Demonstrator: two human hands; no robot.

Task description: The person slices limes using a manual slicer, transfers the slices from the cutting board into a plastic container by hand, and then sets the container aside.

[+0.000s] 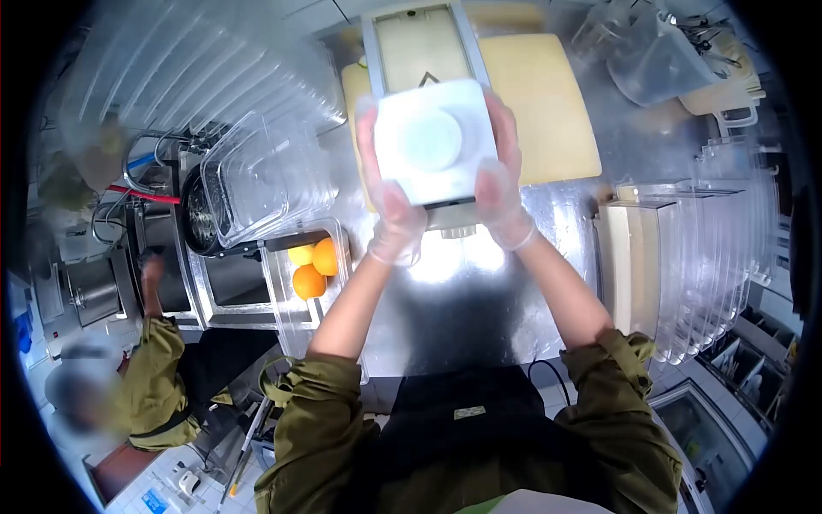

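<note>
Between my hands is a white, square, block-like piece with a round shape in its middle, a white square block [435, 141], held up over the steel counter. My left hand [390, 184], in a clear plastic glove, grips its left side with the thumb at the near corner. On the right edge, my right hand [503, 176], gloved the same way, is wrapped round it. Just beyond the block lies a slicer [424, 47] with a grey frame and a cream bed, partly covered by it. A cream cutting board [544, 111] sits under and right of the slicer.
Left on the counter, a clear container [341, 257] holds several oranges [310, 281], with clear bins [265, 176] behind. Clear and cream panels [676, 257] stand upright at right. A clear pitcher [655, 64] is at back right. At far left a co-worker [163, 377] reaches over a steel unit.
</note>
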